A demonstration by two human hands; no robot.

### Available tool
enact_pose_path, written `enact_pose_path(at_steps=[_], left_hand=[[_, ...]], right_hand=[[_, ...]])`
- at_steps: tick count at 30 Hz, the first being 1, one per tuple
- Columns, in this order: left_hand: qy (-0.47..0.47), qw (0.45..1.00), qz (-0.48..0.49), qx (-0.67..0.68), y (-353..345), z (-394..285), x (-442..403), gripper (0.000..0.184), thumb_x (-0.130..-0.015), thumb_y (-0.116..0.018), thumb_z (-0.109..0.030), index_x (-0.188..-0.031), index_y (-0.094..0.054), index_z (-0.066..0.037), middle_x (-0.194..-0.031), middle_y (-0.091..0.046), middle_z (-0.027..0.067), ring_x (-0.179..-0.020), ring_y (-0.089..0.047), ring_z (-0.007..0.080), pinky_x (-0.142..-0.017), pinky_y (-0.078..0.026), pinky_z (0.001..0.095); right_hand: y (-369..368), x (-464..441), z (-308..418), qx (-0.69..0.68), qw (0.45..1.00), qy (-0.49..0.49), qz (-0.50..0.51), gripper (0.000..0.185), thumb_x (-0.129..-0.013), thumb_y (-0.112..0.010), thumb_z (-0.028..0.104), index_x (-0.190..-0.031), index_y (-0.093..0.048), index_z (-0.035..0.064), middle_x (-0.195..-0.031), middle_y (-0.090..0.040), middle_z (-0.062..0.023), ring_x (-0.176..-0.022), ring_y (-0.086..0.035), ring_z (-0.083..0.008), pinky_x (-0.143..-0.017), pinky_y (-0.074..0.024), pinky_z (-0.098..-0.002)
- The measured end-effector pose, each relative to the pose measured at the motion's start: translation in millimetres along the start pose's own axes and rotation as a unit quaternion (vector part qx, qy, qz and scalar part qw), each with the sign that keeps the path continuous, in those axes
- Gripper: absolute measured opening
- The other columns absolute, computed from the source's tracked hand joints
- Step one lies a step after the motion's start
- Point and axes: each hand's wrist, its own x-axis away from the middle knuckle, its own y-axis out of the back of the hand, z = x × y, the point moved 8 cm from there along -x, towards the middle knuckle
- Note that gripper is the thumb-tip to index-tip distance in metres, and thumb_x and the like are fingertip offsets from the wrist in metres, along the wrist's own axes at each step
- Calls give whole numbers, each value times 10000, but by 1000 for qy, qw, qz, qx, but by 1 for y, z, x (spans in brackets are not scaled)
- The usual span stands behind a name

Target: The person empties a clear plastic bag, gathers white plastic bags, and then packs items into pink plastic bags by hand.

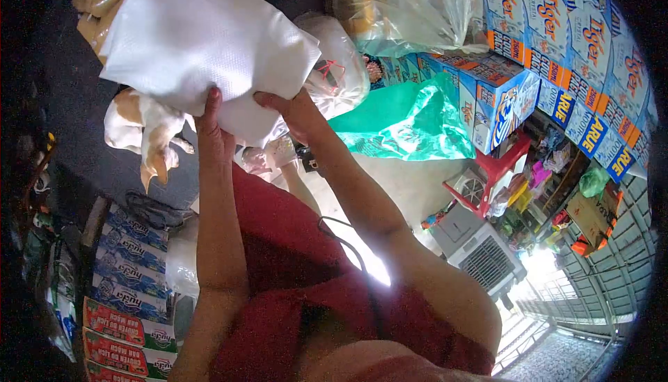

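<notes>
A large white folded, textured sheet or stack of bags [202, 41] is held up in front of me, filling the upper left of the view. One hand [214, 128], my left, grips its lower edge with the thumb on top. My right hand [289, 110] pinches the same edge a little further right, its thumb also on the near face. The fingers beneath the white stack are hidden. Just right of it lies a clear bag with a red tie [337, 72], and beyond that a shiny green plastic bag [414, 121].
A white and brown dog [149, 128] lies at the left on the dark floor. Stacked beer cartons stand at upper right [550, 27] and lower left [132, 264]. A red plastic chair [495, 173] and an air cooler [487, 260] are at the right.
</notes>
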Motion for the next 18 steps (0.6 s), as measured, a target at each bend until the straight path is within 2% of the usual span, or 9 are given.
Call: enact_pose_path(at_steps=[2, 4, 6, 7, 9, 10, 12, 15, 18], left_hand=[[8, 996, 8, -88, -14, 0, 1, 396, -822, -625, -190, -1138, -478, -1, -1026, -553, 94, -1014, -530, 238, -922, -429, 385], [37, 994, -18, -100, -6, 6, -4, 430, -809, -631, -142, -1165, -460, 28, -1065, -553, 106, -1005, -541, 236, -896, -448, 360], [89, 996, 17, 16, -15, 15, -5, 448, -789, -629, -44, -1197, -447, -13, -1128, -536, 96, -1064, -514, 214, -930, -433, 355], [90, 996, 19, 16, -16, 16, -7, 448, -789, -629, -44, -1197, -447, -13, -1128, -536, 96, -1064, -514, 214, -930, -433, 355], [87, 994, 30, 61, -17, 19, -11, 429, -813, -599, -42, -1211, -440, -18, -1149, -530, 105, -1075, -512, 223, -928, -433, 360], [86, 994, 30, 62, -19, 17, -10, 429, -813, -599, -42, -1211, -440, -18, -1149, -530, 105, -1075, -512, 223, -928, -433, 360], [117, 988, 33, 98, -24, 16, -6, 411, -833, -583, -75, -1214, -440, -17, -1154, -530, 106, -1078, -512, 225, -931, -432, 357], [142, 979, 32, 141, -14, 23, -9, 393, -850, -564, -96, -1214, -440, -15, -1150, -532, 107, -1077, -511, 230, -927, -434, 366], [150, 977, 14, 148, -9, 25, -6, 380, -855, -558, -103, -1208, -446, -16, -1149, -530, 109, -1076, -511, 234, -920, -438, 376]], right_hand=[[4, 3, 7, 6, 999, 22, -29, 420, -744, -679, 81, -1120, -509, 0, -1045, -567, -74, -962, -531, -169, -861, -421, -317], [6, 5, 18, 41, 996, 67, -40, 454, -744, -690, 102, -1138, -493, -4, -1026, -571, -76, -960, -528, -168, -861, -419, -317], [-3, 16, 61, 237, 961, 139, -19, 487, -747, -695, 121, -1155, -454, 7, -993, -582, -79, -996, -520, -168, -874, -414, -318], [5, 19, 74, 237, 961, 141, -21, 487, -747, -695, 121, -1155, -454, 7, -993, -582, -79, -996, -520, -168, -874, -414, -318], [35, 17, 90, 325, 944, 57, 9, 574, -744, -703, 137, -1186, -361, 7, -1048, -560, -113, -966, -550, -181, -831, -446, -315], [62, 13, 99, 361, 932, 39, 6, 540, -747, -692, 148, -1163, -377, 7, -1038, -564, -119, -957, -552, -195, -827, -447, -326], [132, -2, 125, 465, 882, 44, -55, 473, -755, -669, 171, -1116, -411, 9, -1019, -570, -131, -939, -557, -223, -818, -449, -348], [246, -26, 156, 641, 748, 31, -170, 384, -765, -636, 205, -1046, -460, 11, -991, -579, -148, -912, -564, -266, -804, -451, -380], [292, -44, 136, 743, 640, -15, -196, 316, -776, -602, 238, -977, -510, 13, -962, -589, -166, -885, -570, -309, -790, -453, -413]])
